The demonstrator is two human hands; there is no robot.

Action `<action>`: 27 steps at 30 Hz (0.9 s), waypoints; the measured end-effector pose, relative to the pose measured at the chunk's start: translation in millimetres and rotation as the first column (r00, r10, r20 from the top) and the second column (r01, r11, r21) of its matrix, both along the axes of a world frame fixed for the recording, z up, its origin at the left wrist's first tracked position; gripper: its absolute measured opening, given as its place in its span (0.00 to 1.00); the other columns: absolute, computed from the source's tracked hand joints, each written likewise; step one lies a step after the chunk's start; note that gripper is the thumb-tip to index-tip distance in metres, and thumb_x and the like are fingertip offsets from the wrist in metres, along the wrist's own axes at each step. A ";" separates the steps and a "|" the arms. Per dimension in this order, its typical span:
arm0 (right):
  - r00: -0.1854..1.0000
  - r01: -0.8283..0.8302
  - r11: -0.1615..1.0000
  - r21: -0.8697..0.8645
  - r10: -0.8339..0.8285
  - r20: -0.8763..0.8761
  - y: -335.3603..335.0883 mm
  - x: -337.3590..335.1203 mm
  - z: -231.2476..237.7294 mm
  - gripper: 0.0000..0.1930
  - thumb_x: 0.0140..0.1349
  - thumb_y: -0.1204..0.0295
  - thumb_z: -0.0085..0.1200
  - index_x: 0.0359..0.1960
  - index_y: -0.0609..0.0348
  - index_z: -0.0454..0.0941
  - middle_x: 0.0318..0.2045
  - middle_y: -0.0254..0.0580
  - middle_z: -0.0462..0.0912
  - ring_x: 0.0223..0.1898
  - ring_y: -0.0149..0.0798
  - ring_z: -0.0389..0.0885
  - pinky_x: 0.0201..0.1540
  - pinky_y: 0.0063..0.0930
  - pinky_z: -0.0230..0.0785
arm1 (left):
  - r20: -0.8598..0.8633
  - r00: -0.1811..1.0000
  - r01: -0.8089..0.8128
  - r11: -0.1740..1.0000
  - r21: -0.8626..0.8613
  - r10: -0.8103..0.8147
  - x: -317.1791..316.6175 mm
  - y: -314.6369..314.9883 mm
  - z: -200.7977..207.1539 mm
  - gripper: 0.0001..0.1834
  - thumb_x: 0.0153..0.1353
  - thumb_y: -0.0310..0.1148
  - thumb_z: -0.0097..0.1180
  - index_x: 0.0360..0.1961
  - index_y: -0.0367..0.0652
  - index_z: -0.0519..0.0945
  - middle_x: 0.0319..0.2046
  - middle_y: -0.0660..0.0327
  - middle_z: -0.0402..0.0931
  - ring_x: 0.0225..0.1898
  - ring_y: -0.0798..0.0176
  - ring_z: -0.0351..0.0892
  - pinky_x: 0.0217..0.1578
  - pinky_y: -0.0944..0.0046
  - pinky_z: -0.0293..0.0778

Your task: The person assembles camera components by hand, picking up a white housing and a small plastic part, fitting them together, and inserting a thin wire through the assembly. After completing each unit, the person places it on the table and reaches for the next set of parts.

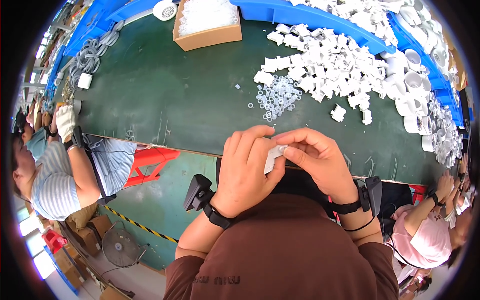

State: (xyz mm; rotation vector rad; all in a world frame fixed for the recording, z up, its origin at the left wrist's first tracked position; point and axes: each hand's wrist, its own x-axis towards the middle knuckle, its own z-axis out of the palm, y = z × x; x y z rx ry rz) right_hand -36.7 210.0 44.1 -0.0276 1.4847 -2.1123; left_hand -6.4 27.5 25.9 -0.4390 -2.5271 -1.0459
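My left hand is closed around a small white plastic part, held just over the near edge of the table. Thumb and forefinger of my right hand pinch together at the upper end of that part. Whatever lies between those fingertips is too small to make out. Beyond my hands is a pile of small translucent plastic rings. Behind it and to the right spreads a large heap of white plastic parts. One loose white part lies closer to me.
A cardboard box of clear pieces stands at the far side of the green table. Blue bins line the back. White round cups are heaped right, grey rings left. Co-workers sit on both sides, one wearing a white glove.
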 end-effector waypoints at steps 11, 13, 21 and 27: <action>0.996 0.094 0.995 0.045 -0.094 -0.002 -8.6 5.6 -9.3 0.06 0.70 0.82 0.53 0.46 0.65 0.78 0.50 0.44 0.83 0.50 0.32 0.81 0.54 0.29 0.77 | -0.035 0.997 -0.064 0.998 -0.003 0.064 -0.1 8.7 -1.1 0.19 0.47 0.23 0.69 0.41 0.43 0.77 0.47 0.58 0.79 0.42 0.51 0.76 0.43 0.55 0.72; 0.996 0.089 0.996 0.015 -0.089 0.005 -4.3 4.1 -7.7 0.06 0.71 0.82 0.53 0.47 0.65 0.79 0.51 0.44 0.83 0.50 0.31 0.81 0.53 0.28 0.77 | -0.053 0.997 -0.061 0.998 -0.006 0.061 -0.5 7.7 -1.8 0.18 0.47 0.23 0.69 0.40 0.43 0.78 0.46 0.59 0.79 0.42 0.51 0.76 0.42 0.56 0.72; 0.984 0.114 0.993 0.016 -0.110 -0.141 -7.5 10.3 -17.3 0.07 0.73 0.80 0.51 0.48 0.65 0.78 0.49 0.42 0.84 0.46 0.29 0.81 0.49 0.24 0.77 | -0.097 0.995 -0.022 0.999 0.043 0.026 -0.7 5.0 -5.5 0.18 0.45 0.22 0.71 0.37 0.44 0.79 0.40 0.61 0.81 0.40 0.52 0.76 0.40 0.56 0.71; 0.953 0.040 0.973 0.228 0.031 -0.300 -7.3 10.1 -25.1 0.08 0.73 0.76 0.52 0.49 0.64 0.80 0.46 0.38 0.83 0.47 0.26 0.79 0.48 0.24 0.74 | -0.018 0.991 0.129 0.989 -0.073 -0.131 -5.3 -22.8 0.7 0.16 0.46 0.25 0.73 0.37 0.45 0.81 0.39 0.59 0.82 0.42 0.49 0.78 0.45 0.52 0.73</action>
